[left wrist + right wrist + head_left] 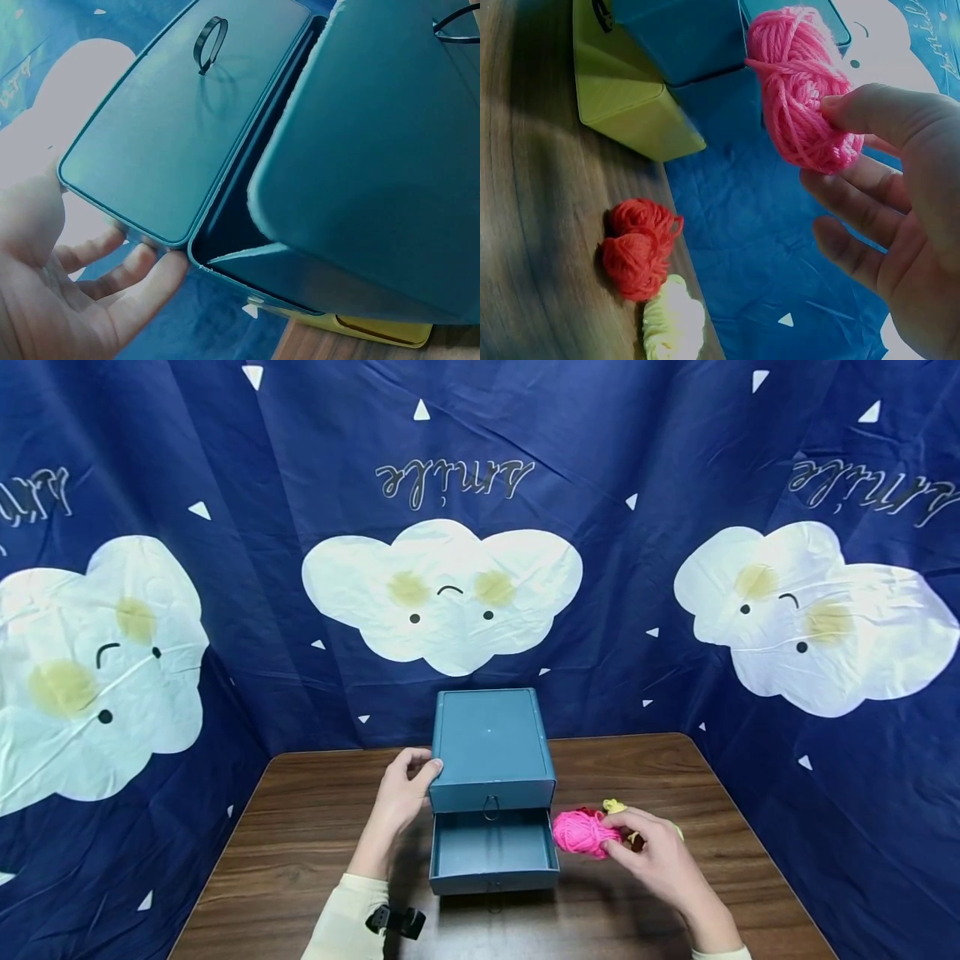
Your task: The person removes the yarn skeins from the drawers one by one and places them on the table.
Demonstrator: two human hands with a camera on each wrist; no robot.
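A teal drawer cabinet stands on the table, its upper drawer closed and the drawer below it pulled out with a bare inside. My left hand rests at the cabinet's left side; in the left wrist view its fingers lie along the side edge. My right hand pinches a pink ball of yarn between thumb and fingers, just right of the pulled-out drawer. On the table lie a red ball of yarn and a pale yellow one, partly hidden behind my right hand in the head view.
Beneath the teal drawers is a yellow section, seen from the wrists. Black loops serve as drawer pulls. Behind the wooden table hangs a dark blue cloth with clouds, close to the cabinet's back.
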